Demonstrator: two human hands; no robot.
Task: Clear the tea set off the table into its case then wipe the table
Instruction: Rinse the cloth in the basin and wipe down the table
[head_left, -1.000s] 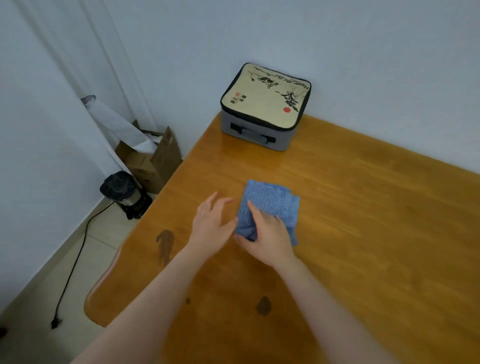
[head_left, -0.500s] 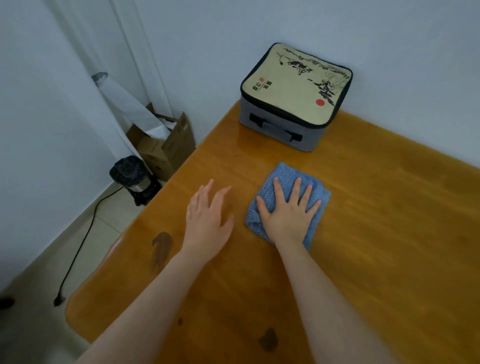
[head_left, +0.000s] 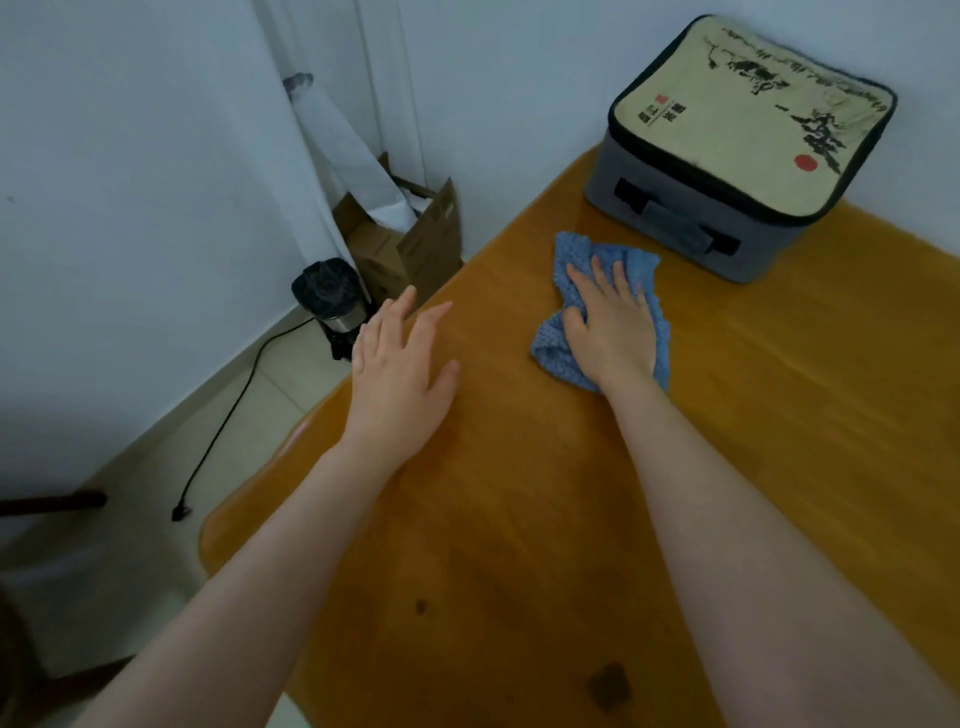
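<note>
Closest to me, the table (head_left: 519, 519) shows no tea things, so the clearing seems done. A dark mark (head_left: 608, 686) sits near its front edge, so most of the wiping looks left to do. The left hand (head_left: 402, 374) is flat and relaxed over the table's left edge, holding nothing. Further on, the right hand (head_left: 610, 327) presses the blue cloth (head_left: 571, 249) onto the wood with straight fingers, just short of the case (head_left: 737, 135). The case stands closed in the far corner by the wall and would block wiping there. On the floor to the left are a kettle (head_left: 330, 296), its cord (head_left: 228, 415) and a cardboard box (head_left: 410, 249).
</note>
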